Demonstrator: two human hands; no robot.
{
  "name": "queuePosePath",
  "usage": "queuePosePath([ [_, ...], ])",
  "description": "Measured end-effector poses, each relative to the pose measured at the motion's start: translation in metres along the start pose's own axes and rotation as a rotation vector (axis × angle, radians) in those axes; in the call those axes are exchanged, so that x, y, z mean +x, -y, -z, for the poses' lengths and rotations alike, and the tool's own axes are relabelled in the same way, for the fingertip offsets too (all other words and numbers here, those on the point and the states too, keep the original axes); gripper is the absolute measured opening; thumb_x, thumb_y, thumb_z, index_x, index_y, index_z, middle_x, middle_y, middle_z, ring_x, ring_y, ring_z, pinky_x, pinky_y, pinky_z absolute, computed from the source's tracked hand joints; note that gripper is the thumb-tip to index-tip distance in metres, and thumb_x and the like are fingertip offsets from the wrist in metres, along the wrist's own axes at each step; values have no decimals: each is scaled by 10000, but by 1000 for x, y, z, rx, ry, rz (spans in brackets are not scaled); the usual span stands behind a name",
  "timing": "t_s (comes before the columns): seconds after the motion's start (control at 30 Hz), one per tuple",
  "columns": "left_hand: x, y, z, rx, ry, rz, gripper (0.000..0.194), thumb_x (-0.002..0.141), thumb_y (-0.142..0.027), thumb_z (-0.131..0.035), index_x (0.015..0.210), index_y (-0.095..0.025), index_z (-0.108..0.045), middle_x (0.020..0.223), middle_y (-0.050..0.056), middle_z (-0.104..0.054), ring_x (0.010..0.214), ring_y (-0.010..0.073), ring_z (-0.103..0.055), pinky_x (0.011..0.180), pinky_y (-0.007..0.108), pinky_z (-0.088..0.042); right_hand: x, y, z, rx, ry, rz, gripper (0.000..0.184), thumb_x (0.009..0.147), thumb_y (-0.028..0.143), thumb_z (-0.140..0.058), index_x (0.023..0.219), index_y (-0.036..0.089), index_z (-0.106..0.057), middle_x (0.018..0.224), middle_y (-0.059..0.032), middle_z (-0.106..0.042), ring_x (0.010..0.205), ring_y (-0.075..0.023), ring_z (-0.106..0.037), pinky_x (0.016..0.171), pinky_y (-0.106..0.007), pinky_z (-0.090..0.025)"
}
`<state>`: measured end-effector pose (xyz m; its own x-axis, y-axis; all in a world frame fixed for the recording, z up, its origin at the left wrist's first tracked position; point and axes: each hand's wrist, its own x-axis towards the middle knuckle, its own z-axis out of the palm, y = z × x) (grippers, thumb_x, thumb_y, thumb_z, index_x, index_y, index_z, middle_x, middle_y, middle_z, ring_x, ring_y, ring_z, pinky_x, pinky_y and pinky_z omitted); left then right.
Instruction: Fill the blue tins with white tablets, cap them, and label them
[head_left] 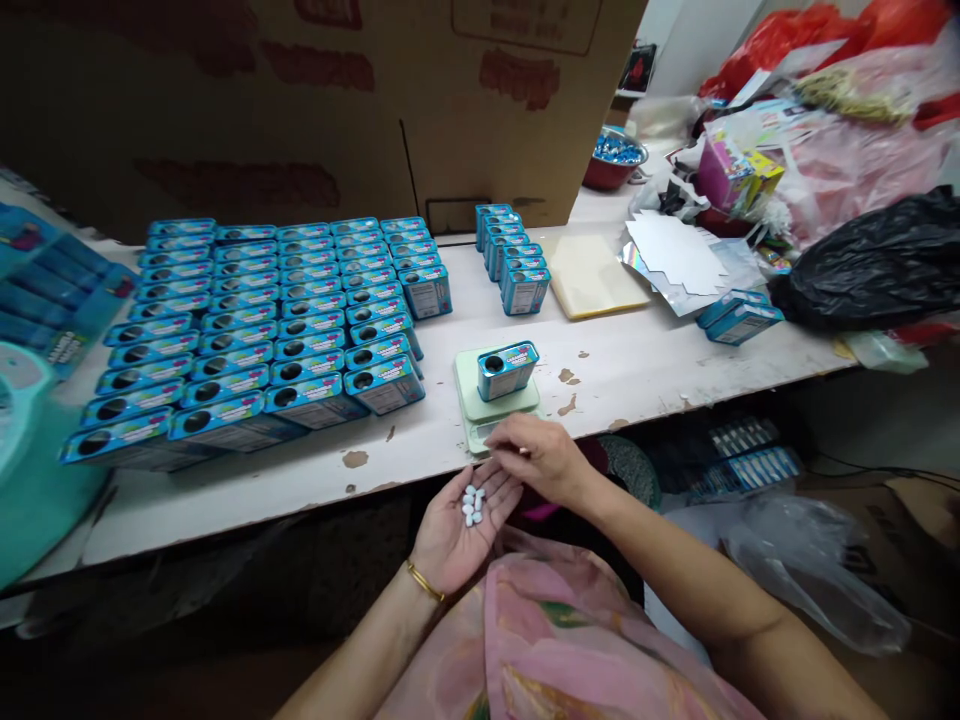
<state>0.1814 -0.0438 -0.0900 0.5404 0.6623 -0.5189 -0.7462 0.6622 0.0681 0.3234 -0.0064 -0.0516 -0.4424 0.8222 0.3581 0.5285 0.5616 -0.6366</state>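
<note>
Pink floral cloth point(551, 640) spreads closest, and just above it the left hand point(456, 535), palm up with fingers loosely extended, cradles several small pale pieces point(469, 510). Over its fingertips, the right hand point(551, 460) bends its fingers close together, whether gripping anything I cannot tell; beyond, one blue box point(506, 378) stands on the green scale point(469, 395).

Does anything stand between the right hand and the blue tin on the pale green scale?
Nothing visible does. The right hand is at the near edge of the pale green scale, and the blue tin stands on it just beyond. The left hand, palm up with pale pieces, is on the near side.
</note>
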Motion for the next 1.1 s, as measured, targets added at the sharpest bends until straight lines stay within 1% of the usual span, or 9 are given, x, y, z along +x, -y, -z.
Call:
queuePosePath([
  [0.17,-1,-11,-8,22,17,-34,300,833,-210,-377,952,-39,-593,1102,181,-573,1138,260,-431,933,372,-397,53,-18,19,-124,-188,57,105,783,127,-475,808,146,-575,779,-34,-592,759,-114,-533,706,-228,-423],
  [0.33,-4,-10,-1,13,-7,-28,287,830,-198,-382,959,-56,-595,1107,169,-575,1149,254,-415,929,364,-404,71,-36,26,-316,-110,68,139,809,170,-462,869,158,-587,848,-53,-584,821,-144,-524,752,-266,-415],
  [0.5,-4,-8,8,16,-3,-16,292,831,-199,-379,966,-54,-593,1096,170,-580,1115,248,-458,933,367,-394,39,-14,27,-337,-143,34,191,844,172,-399,918,160,-575,897,-77,-574,885,-162,-500,783,-291,-408],
  [0.57,-3,-6,10,14,-15,-22,278,833,-193,-375,929,-70,-605,1000,143,-629,1036,216,-529,915,353,-407,15,3,15,-301,-22,89,183,837,171,-409,934,157,-563,898,-78,-571,862,-159,-498,758,-283,-419],
  [0.63,-3,-2,12,11,-31,-3,270,835,-210,-377,917,-96,-608,913,107,-655,965,181,-570,896,331,-416,-9,18,-5,-291,183,160,188,827,174,-424,969,149,-545,894,-83,-568,830,-160,-497,727,-282,-430],
  [0.7,-3,2,15,11,-22,49,294,839,-257,-376,977,-114,-592,957,102,-643,997,179,-551,908,329,-397,-30,28,-26,-328,296,141,239,827,175,-418,1045,133,-506,929,-98,-555,852,-173,-490,725,-297,-434],
  [0.77,-3,7,18,14,-1,105,343,843,-302,-364,1060,-119,-557,1086,120,-591,1091,198,-484,946,351,-351,-45,30,-40,-356,320,92,285,834,156,-392,1108,125,-465,979,-107,-539,895,-179,-479,733,-299,-435],
  [0.9,-4,11,22,26,-28,122,360,841,-318,-368,1071,-108,-548,1142,139,-555,1124,211,-453,952,363,-336,-56,21,-45,-309,373,74,261,835,133,-393,1078,123,-487,987,-88,-538,905,-163,-478,761,-272,-432],
  [1.1,-4,13,15,54,-36,167,333,826,-324,-404,1002,-97,-574,1011,131,-617,1009,214,-541,876,355,-409,-52,14,-35,-255,450,22,210,823,147,-432,1019,145,-509,940,-61,-534,851,-137,-480,729,-245,-428],
])
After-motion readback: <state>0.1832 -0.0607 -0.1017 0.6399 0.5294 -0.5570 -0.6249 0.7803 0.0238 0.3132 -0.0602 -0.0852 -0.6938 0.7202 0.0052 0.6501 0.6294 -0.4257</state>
